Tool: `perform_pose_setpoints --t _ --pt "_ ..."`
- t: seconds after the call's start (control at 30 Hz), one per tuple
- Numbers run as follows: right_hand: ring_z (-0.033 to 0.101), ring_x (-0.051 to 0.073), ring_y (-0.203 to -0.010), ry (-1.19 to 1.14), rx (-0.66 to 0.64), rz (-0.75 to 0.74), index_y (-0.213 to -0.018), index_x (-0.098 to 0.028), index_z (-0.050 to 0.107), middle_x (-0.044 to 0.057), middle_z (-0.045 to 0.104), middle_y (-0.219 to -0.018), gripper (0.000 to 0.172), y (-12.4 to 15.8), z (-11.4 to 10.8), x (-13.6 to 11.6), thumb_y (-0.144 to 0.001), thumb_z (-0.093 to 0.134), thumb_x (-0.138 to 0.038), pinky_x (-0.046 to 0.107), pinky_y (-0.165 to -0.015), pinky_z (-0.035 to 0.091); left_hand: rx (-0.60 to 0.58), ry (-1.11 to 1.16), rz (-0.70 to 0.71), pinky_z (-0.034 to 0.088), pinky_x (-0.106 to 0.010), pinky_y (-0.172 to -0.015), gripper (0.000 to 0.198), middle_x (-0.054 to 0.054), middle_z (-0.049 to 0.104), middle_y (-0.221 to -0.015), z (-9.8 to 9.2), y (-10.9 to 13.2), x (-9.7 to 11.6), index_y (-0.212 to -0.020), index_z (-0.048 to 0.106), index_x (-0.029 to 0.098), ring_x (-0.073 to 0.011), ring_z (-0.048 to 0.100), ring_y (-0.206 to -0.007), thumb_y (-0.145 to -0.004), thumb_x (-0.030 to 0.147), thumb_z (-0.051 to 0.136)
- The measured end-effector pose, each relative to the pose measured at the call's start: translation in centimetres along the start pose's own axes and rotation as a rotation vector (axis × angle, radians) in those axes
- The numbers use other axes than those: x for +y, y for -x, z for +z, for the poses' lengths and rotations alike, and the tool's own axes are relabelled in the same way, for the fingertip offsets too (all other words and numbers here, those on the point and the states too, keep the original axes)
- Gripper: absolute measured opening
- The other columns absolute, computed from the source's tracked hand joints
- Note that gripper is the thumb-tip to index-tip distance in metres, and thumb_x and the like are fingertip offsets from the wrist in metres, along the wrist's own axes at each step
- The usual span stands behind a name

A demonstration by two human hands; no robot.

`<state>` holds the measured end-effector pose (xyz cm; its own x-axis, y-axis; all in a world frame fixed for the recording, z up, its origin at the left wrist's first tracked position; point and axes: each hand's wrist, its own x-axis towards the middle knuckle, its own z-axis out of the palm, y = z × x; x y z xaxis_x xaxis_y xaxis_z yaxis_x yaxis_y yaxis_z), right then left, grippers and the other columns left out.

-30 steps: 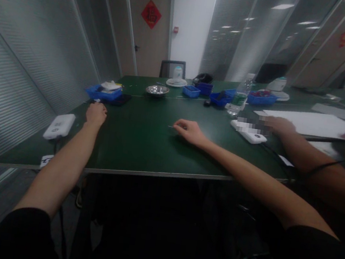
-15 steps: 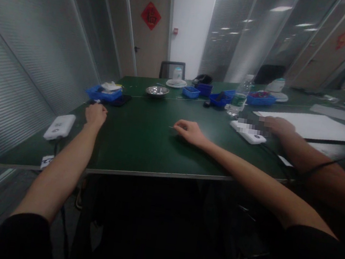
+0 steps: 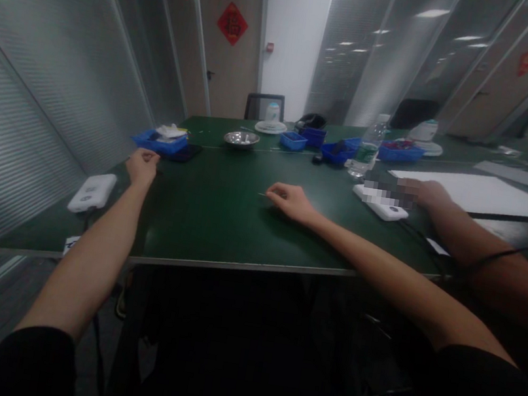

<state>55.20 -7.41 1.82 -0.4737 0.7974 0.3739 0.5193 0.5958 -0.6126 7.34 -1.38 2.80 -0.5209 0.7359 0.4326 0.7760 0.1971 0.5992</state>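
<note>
My right hand point(image 3: 289, 202) rests low over the middle of the green table point(image 3: 201, 222). Its thumb and fingertips pinch a thin pale needle-like piece point(image 3: 261, 194), whose end pokes out to the left. At the left, just in front of a blue tray point(image 3: 141, 140), is my left hand point(image 3: 141, 166). The fingers there are closed in a pinch; whatever lies between them is too small to make out. Crumpled white and yellow packaging point(image 3: 170, 133) sits in that tray, and a flat black object point(image 3: 185, 153) lies beside it.
A steel bowl point(image 3: 241, 140) stands farther back. Blue bins point(image 3: 293, 141), a water bottle point(image 3: 366, 148) and a white power bank-like box point(image 3: 380, 203) are to the right. Another person's hand point(image 3: 430, 194) reaches in beside white paper point(image 3: 487, 193). A similar white box point(image 3: 92, 192) lies left.
My left hand has turned at the wrist and shifted slightly left, its pinched fingertips now pointing right. The right hand stays in place with the thin piece.
</note>
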Motion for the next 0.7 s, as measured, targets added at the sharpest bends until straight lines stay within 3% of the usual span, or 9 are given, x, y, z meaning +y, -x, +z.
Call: perform_pose_setpoints --t 0.17,0.47,0.7 --pt "0.066 0.016 -0.078 0.012 -0.002 -0.005 -0.111 -0.017 0.076 0.005 0.076 -0.093 0.029 -0.1 0.1 0.2 -0.103 0.06 -0.039 0.029 -0.078 0.05 -0.015 0.009 -0.047 0.049 -0.029 -0.093 0.013 -0.005 0.074 -0.092 0.5 -0.8 -1.8 -0.102 0.074 0.011 -0.02 0.066 -0.09 -0.089 0.014 0.072" --pt "0.065 0.017 -0.077 0.015 0.01 -0.003 -0.109 -0.017 0.076 0.005 0.075 -0.092 0.031 -0.3 0.4 0.6 -0.102 0.06 -0.041 0.029 -0.076 0.048 -0.021 -0.066 0.0 0.043 -0.025 -0.1 0.027 -0.006 0.074 -0.104 0.2 -1.4 -3.1 -0.12 0.076 0.007 -0.0163 0.061 -0.091 -0.095 0.014 0.071" --pt "0.065 0.018 -0.077 0.015 0.021 -0.019 -0.107 -0.017 0.077 0.005 0.075 -0.091 0.03 -0.3 0.4 0.5 -0.101 0.06 -0.041 0.031 -0.078 0.048 -0.028 -0.117 -0.074 0.05 -0.031 -0.097 0.024 -0.008 0.078 -0.102 0.0 -0.6 -2.9 -0.112 0.081 0.015 -0.0238 0.069 -0.096 -0.091 0.025 0.078"
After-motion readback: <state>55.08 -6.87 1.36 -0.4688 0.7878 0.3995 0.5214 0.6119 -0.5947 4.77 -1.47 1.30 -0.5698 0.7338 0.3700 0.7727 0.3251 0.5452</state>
